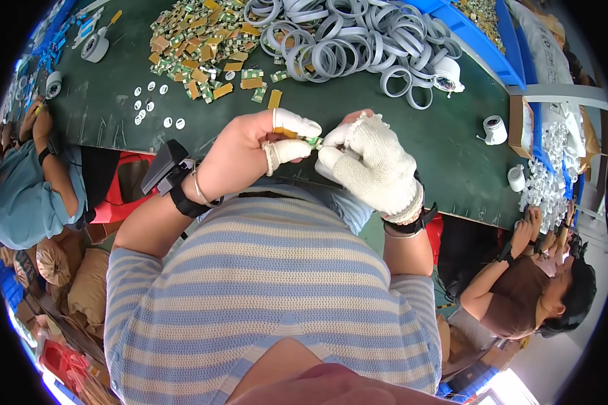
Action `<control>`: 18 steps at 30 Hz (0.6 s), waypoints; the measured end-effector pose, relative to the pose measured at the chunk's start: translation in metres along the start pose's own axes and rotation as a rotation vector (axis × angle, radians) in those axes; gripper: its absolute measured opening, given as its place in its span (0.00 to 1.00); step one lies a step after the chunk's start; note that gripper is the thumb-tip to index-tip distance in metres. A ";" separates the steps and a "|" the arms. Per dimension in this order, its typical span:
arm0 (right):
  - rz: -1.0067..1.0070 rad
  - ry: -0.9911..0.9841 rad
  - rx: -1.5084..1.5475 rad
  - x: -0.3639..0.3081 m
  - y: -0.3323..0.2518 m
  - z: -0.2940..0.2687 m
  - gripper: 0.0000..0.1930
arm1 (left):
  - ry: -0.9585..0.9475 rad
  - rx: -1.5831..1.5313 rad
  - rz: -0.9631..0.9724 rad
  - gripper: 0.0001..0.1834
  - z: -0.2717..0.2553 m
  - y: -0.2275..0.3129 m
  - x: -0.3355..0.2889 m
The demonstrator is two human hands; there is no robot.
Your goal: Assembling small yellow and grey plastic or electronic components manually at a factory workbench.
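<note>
My left hand, with white covers on the thumb and forefinger, pinches a small green circuit board in front of my chest. From the other side, my right hand, in a white knitted glove, has its thumb and forefinger closed at the same board. Whether it grips the board itself or a smaller part is hidden by the fingertips. Just beyond my hands lies a loose orange-brown and green board. A heap of similar boards covers the table further back.
Grey plastic rings are piled at the back. Several white discs lie left of my hands. White round housings stand at the right, near a blue bin. Other people sit at both sides, a blue sleeve at the left.
</note>
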State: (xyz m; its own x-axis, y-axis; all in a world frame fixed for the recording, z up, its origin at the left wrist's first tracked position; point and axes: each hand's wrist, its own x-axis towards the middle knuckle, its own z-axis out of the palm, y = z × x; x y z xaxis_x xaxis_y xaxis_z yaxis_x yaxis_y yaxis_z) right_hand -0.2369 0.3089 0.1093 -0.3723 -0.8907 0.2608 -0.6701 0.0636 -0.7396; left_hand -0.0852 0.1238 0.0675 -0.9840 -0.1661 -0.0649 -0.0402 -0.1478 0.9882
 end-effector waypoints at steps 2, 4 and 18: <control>0.007 0.006 0.033 0.001 0.009 0.004 0.04 | -0.021 -0.047 -0.046 0.15 -0.001 0.002 -0.002; -0.041 -0.007 0.065 0.000 0.012 0.004 0.04 | -0.035 -0.063 -0.054 0.16 -0.002 0.003 -0.003; -0.004 -0.058 -0.024 0.005 0.006 0.001 0.08 | 0.035 0.074 -0.160 0.12 0.002 0.008 -0.008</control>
State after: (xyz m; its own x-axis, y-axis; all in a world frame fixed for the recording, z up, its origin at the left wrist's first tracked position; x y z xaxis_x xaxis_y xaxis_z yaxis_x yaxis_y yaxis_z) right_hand -0.2416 0.3046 0.1052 -0.3327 -0.9154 0.2266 -0.6868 0.0706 -0.7234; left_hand -0.0779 0.1260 0.0760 -0.9572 -0.1805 -0.2261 -0.2101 -0.1035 0.9722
